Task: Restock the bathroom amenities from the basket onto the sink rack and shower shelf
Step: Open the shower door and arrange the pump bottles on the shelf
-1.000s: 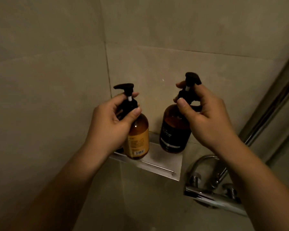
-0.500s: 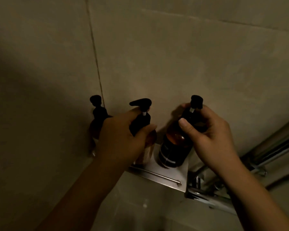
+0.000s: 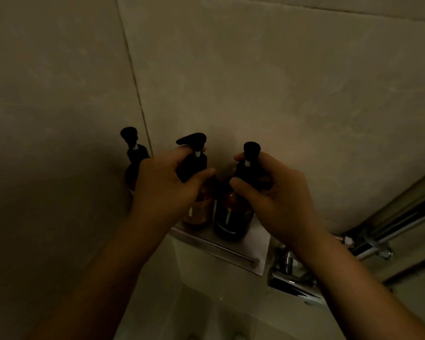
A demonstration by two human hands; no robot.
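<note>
Three pump bottles stand on the shower shelf [image 3: 233, 251]. Her left hand [image 3: 167, 190] grips the middle bottle [image 3: 194, 165] by its neck, while the right hand [image 3: 275, 192] grips the right bottle [image 3: 231, 217]; the far-left bottle [image 3: 133, 153] stands untouched.

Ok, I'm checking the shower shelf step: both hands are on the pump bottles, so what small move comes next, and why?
Probably let go of both. The left hand grips the amber pump bottle and the right hand the dark brown pump bottle, and both seem to stand upright on the metal shower shelf beside a third pump bottle.

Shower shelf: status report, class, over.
Left hand gripping middle bottle. Right hand gripping right bottle. Both on shelf. Nothing in the way.
</note>
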